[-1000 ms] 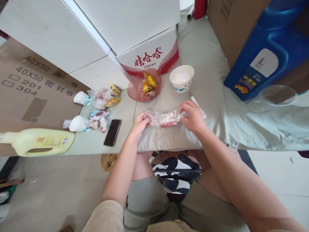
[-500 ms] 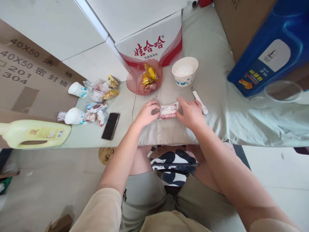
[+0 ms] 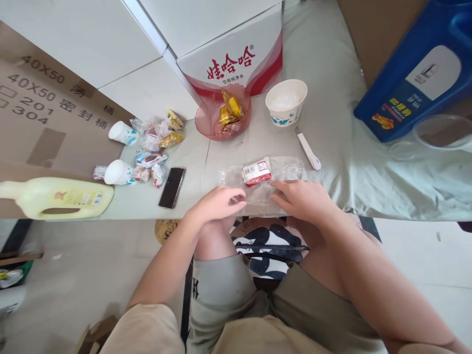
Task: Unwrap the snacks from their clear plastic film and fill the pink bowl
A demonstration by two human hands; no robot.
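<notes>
- A pale green cloth (image 3: 320, 64) covers the table, with a white and red carton (image 3: 267, 46) standing at its back and a brown cardboard box (image 3: 55, 105) at the left
- On the cloth, close to the near edge, lies a sheet of clear film (image 3: 289, 169), spread out and wrinkled
- The small red and white packet (image 3: 257, 172) rests on this film, between and slightly beyond the two hands
- The person's left hand (image 3: 217, 202) is half open at the film's near left side, its fingers bent toward the thumb with a small gap between them; whether it pinches the film cannot be told
- The right hand (image 3: 300, 196) is open over the near right side of the film, palm down, index finger and thumb parted, the fingertips just beside the packet
- Just beyond the right hand lies a white-handled tool (image 3: 309, 150), with a paper bowl (image 3: 285, 118) farther back
- A pink bowl (image 3: 206, 120) holding yellow-wrapped snacks (image 3: 232, 107) stands against the carton
- Left of the left hand are a dark phone (image 3: 172, 188), two paper cups (image 3: 118, 173) and several wrapped snacks (image 3: 151, 158)
</notes>
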